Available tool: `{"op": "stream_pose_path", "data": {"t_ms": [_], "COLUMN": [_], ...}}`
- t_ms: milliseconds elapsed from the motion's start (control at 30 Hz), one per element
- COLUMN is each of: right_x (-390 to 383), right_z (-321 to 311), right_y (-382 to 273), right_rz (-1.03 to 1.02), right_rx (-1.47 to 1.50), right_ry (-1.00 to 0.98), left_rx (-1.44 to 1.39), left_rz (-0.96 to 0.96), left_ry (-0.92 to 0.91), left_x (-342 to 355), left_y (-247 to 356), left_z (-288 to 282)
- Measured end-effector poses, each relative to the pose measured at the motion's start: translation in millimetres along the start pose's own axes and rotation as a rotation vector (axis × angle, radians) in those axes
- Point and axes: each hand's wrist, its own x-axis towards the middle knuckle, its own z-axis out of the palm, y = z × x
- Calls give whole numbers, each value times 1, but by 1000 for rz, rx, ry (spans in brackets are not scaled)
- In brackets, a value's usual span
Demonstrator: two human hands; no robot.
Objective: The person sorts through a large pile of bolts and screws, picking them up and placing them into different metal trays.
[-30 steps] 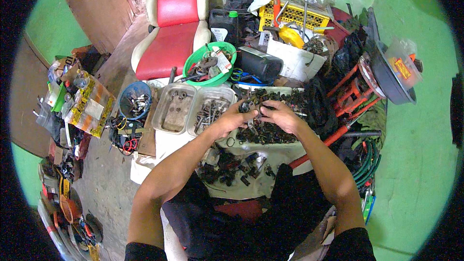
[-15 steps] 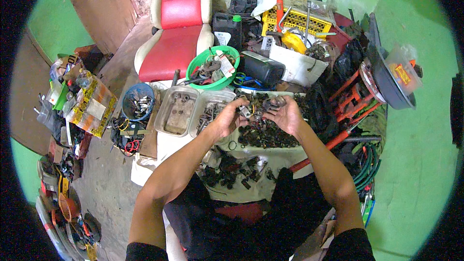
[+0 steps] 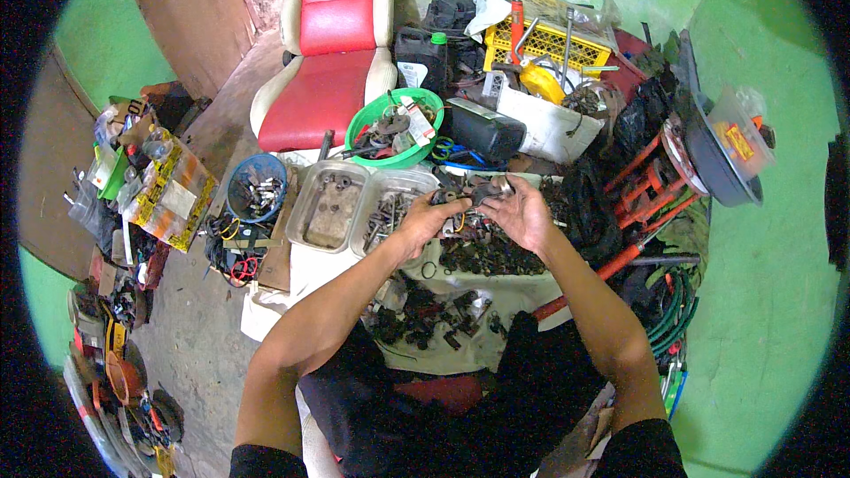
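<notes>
Over the tray of small dark parts [image 3: 496,257], my two hands come together around a dark grey metal part [image 3: 483,189] with a shiny end at the right. My left hand [image 3: 427,223] is closed, its thumb laid across the near side of the part. My right hand [image 3: 524,217] pinches the other end with its fingertips. The part's exact kind cannot be made out, as fingers cover some of it. Below the hands, loose black pieces [image 3: 434,319] lie on a pale cloth. Beside my left hand stands a clear tub of metal pieces [image 3: 382,212].
Left of the tub are an oblong tray [image 3: 310,228] with a few round pieces and a blue basket [image 3: 232,204] of metal parts. Behind stands a green basin [image 3: 361,115] of parts. A red-and-white seat [image 3: 329,97] is farther back. Orange metal stands [image 3: 642,179] crowd the right.
My hands have drawn closer together, the left thumb now stretched over the part. A pale piece that showed in my left hand is no longer plain. The view has shifted slightly.
</notes>
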Motion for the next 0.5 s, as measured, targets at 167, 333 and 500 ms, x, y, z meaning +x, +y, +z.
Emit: {"op": "stream_pose_path", "data": {"t_ms": [167,333,500], "right_x": [7,26,84], "right_z": [13,19,3], "right_y": [10,30,70], "right_rz": [8,43,187], "right_rx": [-162,-530,-540], "right_ry": [54,394,366], "left_rx": [-208,-289,-383], "left_rz": [7,-20,32], "left_ry": [36,35,122], "left_x": [19,26,18], "left_y": [-24,-30,-32], "left_z": [-26,-63,-106]}}
